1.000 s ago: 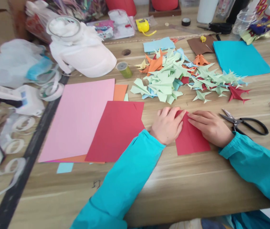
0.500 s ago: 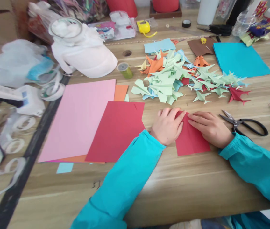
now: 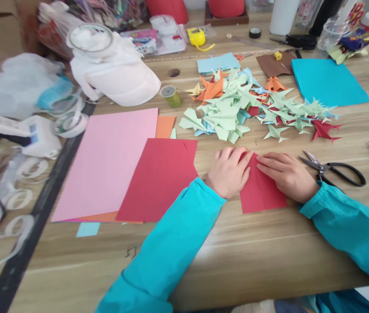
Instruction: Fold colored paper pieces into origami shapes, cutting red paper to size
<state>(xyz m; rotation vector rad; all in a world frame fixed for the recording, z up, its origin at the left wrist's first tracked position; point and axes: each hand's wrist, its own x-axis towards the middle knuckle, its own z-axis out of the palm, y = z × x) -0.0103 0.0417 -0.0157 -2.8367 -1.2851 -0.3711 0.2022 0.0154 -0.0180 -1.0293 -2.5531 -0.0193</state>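
A small sheet of red paper (image 3: 260,191) with a crease down it lies flat on the wooden table, its top edge between my hands. My left hand (image 3: 229,170) covers its upper left side, fingers bent and holding it near the top. From the right, my right hand (image 3: 287,174) holds the sheet, its fingers close together over the upper right edge. The undersides of both hands and the thumb of the right one are hidden. Black-handled scissors (image 3: 333,168) lie partly spread beside my right wrist. A larger red sheet (image 3: 161,182) lies to the left of my left hand.
Folded paper pieces, mostly pale green (image 3: 226,108), are heaped beyond my hands. Pink paper (image 3: 112,161) lies at left, blue paper (image 3: 328,80) at the back right. A thread spool (image 3: 170,96), a yellow tape measure (image 3: 196,37) and white tape rolls (image 3: 70,124) stand around.
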